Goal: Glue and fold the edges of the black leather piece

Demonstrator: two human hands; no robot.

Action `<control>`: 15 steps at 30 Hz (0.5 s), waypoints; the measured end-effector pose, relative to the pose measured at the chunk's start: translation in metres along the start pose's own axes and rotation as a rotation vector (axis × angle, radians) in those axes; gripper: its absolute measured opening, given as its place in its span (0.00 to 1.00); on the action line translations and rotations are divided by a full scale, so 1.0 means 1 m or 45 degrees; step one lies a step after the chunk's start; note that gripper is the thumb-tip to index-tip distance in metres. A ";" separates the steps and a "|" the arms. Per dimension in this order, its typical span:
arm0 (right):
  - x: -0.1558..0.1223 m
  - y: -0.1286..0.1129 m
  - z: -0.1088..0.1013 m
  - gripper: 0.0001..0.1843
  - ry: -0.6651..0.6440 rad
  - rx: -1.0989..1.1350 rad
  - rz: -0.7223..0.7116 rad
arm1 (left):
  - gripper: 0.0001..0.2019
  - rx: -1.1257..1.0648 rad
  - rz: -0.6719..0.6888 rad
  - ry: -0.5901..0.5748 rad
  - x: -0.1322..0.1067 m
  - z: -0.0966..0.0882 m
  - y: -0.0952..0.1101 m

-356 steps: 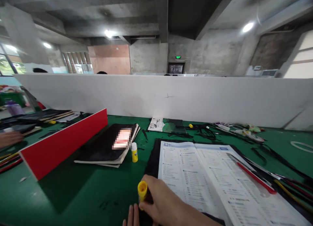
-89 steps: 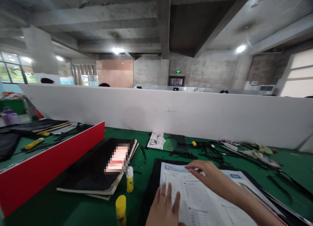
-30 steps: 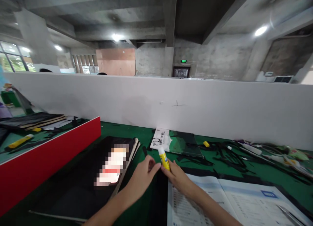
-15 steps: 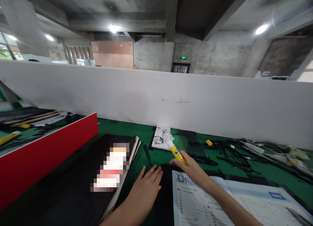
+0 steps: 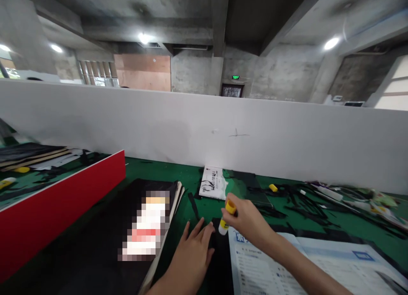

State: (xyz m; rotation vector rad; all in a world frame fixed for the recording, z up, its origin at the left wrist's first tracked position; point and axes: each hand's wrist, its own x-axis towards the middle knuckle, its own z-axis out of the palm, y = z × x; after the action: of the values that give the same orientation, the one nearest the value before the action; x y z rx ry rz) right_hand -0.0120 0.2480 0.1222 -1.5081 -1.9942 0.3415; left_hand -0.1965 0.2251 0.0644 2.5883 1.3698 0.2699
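Observation:
My right hand [image 5: 247, 220] is closed around a yellow glue stick [image 5: 226, 216], held upside down with its white tip pointing at the black sheet [image 5: 219, 261] under the open printed booklet [image 5: 287, 265]. My left hand [image 5: 193, 254] lies flat with fingers spread on that black sheet, just left of the glue stick's tip. A stack of black-covered books [image 5: 127, 227] sits to the left of my left hand.
A red divider board [image 5: 60, 205] stands on the green table [image 5: 159, 171] at left. A white partition wall [image 5: 223, 133] runs across the back. A small white and green booklet [image 5: 219, 184], a yellow cap [image 5: 273, 187] and black paper scraps [image 5: 299, 201] lie beyond my hands.
My right hand has turned the glue stick over, so its white tip now points down at the black sheet. My left hand stays flat beside it.

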 end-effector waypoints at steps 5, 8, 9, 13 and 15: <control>-0.001 -0.005 0.025 0.07 -0.027 -0.160 -0.056 | 0.28 -0.064 -0.056 0.011 0.001 -0.001 0.001; -0.005 0.000 0.030 0.09 -0.056 -0.206 -0.043 | 0.27 -0.085 -0.079 0.018 0.001 0.000 0.001; -0.006 0.002 0.030 0.10 -0.074 -0.207 -0.039 | 0.26 -0.091 -0.088 0.013 0.001 -0.001 0.002; -0.007 0.003 0.032 0.12 -0.106 -0.181 -0.035 | 0.22 -0.114 -0.124 -0.021 0.002 -0.004 0.005; -0.007 0.003 0.034 0.12 -0.101 -0.162 -0.040 | 0.19 -0.112 -0.129 -0.031 0.002 -0.006 0.006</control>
State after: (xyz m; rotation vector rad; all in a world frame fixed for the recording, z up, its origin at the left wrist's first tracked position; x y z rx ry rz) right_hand -0.0290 0.2479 0.0924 -1.5611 -2.1346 0.2695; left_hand -0.1918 0.2236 0.0716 2.4343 1.4419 0.2749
